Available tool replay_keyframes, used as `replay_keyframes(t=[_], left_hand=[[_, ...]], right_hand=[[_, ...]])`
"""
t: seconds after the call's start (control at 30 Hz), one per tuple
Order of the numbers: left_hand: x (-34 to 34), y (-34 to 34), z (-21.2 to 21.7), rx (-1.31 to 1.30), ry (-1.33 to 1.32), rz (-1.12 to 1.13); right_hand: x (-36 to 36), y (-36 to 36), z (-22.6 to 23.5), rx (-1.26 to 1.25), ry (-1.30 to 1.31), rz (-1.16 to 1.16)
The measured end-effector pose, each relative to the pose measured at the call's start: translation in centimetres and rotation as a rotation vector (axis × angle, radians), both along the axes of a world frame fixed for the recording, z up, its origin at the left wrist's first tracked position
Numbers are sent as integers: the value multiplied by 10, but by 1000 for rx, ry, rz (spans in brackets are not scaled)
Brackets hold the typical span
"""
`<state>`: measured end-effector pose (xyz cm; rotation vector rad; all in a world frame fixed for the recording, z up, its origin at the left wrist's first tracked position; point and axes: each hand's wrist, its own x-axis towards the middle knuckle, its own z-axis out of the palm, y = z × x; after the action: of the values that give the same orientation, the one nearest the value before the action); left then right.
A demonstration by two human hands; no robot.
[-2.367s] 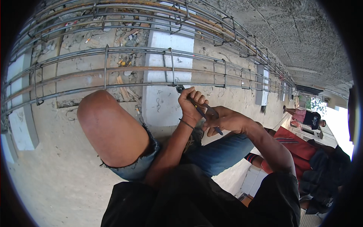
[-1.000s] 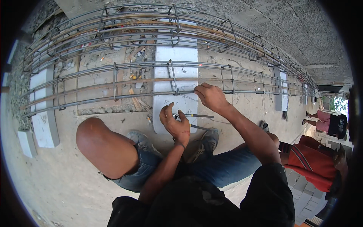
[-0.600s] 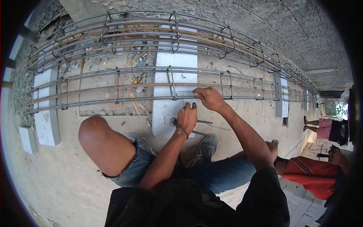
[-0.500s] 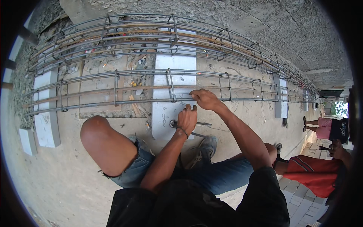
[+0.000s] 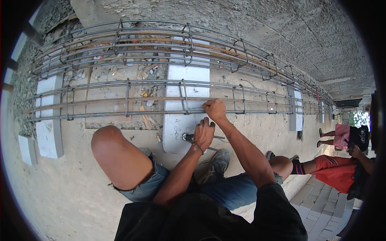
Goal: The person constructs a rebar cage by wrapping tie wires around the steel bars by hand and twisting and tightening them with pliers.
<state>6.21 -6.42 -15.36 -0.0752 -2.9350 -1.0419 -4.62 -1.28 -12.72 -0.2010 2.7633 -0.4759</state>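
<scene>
On the sandy ground by a concrete wall, the right hand (image 5: 214,110) is closed on the near rebar (image 5: 152,113) of the cage, the left hand (image 5: 204,134) clamped on pincers (image 5: 188,137) just below; tying looks underway, calling next for the pincers at the bar.

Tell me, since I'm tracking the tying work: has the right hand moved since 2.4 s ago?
Yes. The right hand went from beside the left hand, short of the cage, forward onto the lower bar of the rebar cage, above the white block.
</scene>
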Motion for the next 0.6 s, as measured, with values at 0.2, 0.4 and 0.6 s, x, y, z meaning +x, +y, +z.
replay_keyframes(t=[0.2,0.4,0.6], left_hand=[[6,-17,68,461,347,239],[-24,-47,94,1013,182,384],[-10,-27,86,1434,-145,335]], right_hand=[[6,28,86,-379,107,-118],[23,39,143,-542,-79,-72],[38,39,151,-484,-122,120]])
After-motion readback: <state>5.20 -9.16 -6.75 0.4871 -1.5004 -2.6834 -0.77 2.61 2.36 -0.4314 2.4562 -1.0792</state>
